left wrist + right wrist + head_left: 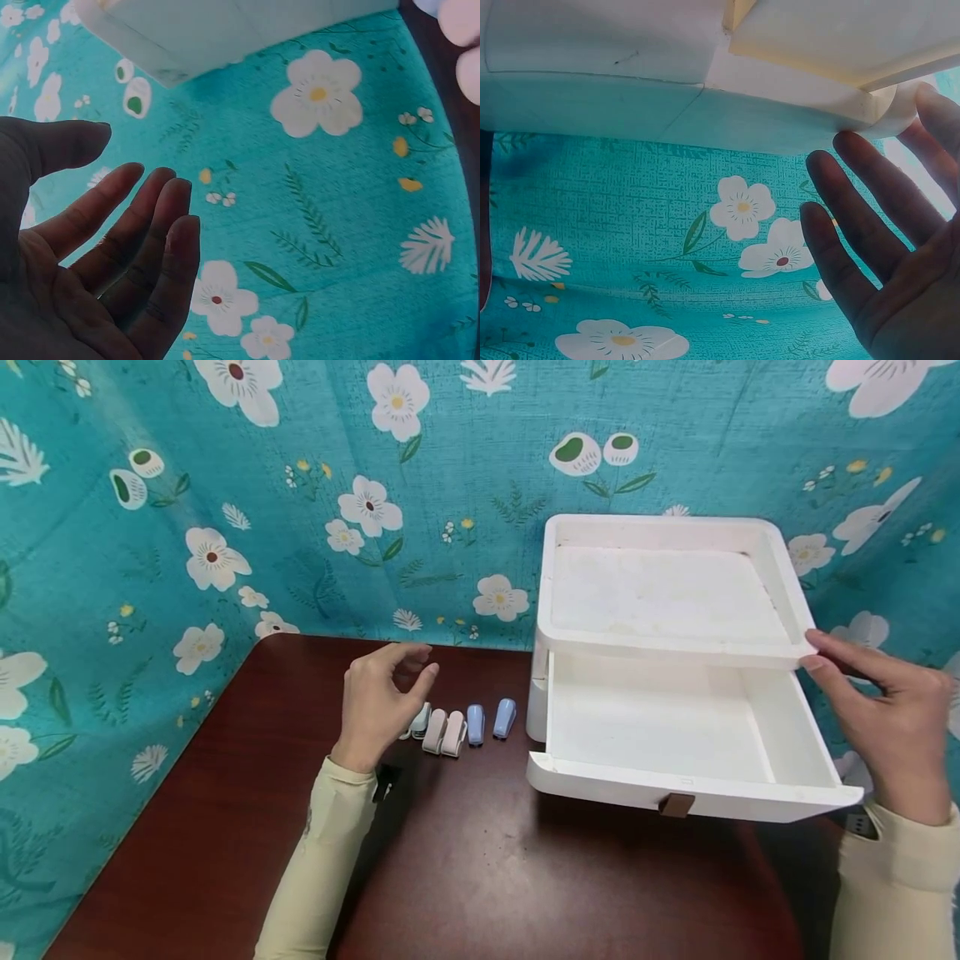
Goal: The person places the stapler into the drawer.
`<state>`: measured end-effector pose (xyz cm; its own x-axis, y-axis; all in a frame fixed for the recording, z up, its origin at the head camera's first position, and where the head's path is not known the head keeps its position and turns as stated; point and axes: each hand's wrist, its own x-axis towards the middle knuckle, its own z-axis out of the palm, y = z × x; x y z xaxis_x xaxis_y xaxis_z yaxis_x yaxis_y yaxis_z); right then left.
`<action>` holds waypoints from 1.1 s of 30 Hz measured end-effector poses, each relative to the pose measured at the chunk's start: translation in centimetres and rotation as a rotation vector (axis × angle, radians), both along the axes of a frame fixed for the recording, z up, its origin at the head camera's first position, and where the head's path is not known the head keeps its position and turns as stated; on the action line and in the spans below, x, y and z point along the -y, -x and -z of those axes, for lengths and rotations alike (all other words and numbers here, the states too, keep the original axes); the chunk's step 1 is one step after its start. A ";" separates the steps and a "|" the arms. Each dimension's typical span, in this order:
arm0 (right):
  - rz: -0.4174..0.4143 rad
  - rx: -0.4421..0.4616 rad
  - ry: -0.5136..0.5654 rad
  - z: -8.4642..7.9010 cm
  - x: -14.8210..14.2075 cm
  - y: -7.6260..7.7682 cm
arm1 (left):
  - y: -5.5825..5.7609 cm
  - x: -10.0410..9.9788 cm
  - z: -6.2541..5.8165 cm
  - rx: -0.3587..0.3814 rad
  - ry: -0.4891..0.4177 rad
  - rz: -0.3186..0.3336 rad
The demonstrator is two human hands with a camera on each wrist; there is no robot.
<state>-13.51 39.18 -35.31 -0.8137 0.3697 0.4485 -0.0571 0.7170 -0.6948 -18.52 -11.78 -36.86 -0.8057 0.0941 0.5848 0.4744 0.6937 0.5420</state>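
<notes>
My left hand [378, 702] hovers over the table beside a row of small staplers, its fingers loosely bent and nothing between them. Two blue staplers [476, 725] stand at the right of the row. Left of them are two pale pink staplers [453, 733] and a whitish one [421, 722], partly hidden by the left hand. With its fingers nearly straight, my right hand [892, 710] touches the front right corner of a white drawer box [667, 647]. A drawer [652, 735] with a brown pull tab [677, 805] is slid out toward me, with nothing in it.
The drawer box has a shallow rimmed top [660, 585]. All of this stands on a dark reddish-brown table [465, 868]. A teal floral cloth [450, 485] hangs behind and at the sides.
</notes>
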 end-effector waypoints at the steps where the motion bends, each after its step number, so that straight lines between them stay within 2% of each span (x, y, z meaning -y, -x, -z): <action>1: 0.008 0.008 0.006 0.0 0.2 0.1 | 0.1 0.2 0.1 0.005 0.012 -0.012; 6: 0.049 0.063 0.018 -0.3 0.5 0.0 | 0.6 0.9 0.9 0.032 0.056 -0.059; 12: 0.011 0.032 -0.016 -0.3 0.5 0.3 | 1.3 1.8 1.6 0.083 0.077 -0.104; 16: 0.036 0.052 -0.009 -0.2 0.6 0.1 | 1.9 2.4 2.4 0.137 0.095 -0.130; 24: 0.062 0.096 -0.001 -0.4 0.8 -0.9 | 3.0 3.1 3.6 0.223 0.124 -0.146; 33: 0.037 0.072 -0.008 -0.1 0.7 -0.5 | 3.3 4.0 4.3 0.284 0.158 -0.166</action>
<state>-13.02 38.47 -35.19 -0.8298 0.3967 0.3924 0.0194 0.7233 -0.6902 -21.81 -15.73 -41.15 -0.9459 0.0197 0.3239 0.1941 0.8342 0.5162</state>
